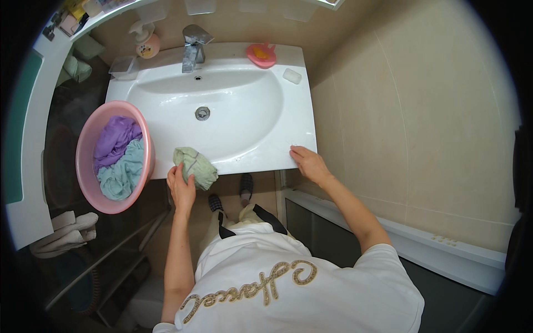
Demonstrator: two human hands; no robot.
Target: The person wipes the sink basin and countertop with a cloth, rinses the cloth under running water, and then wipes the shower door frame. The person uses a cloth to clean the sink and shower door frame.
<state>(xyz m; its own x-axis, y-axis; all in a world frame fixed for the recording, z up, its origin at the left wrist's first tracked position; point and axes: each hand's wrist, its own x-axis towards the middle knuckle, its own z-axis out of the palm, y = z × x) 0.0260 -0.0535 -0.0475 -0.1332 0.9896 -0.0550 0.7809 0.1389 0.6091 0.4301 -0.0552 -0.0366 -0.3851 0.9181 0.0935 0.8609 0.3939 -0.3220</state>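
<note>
My left hand (182, 189) is at the front edge of a white ceramic washbasin (266, 160), its thumb and fingers against a bunched light-green cloth (198, 168). The cloth lies over the basin's front rim and partly overhangs it. Over at the front right corner, my right hand (310, 163) rests its fingertips on the rim; no object shows in it. Left of the cloth, a pink plastic basin (150, 160) holds a bunched purple cloth (116, 139) and a pale-teal cloth (123, 172). The drain (202, 113) is uncovered, and no water runs from the metal faucet (192, 50).
On the back ledge stand a pink pump bottle (148, 45), a clear plastic box (124, 68) and a pink soap dish (262, 55) with orange soap. A white soap bar (292, 76) lies at the right. A tiled wall (366, 112) borders the right side.
</note>
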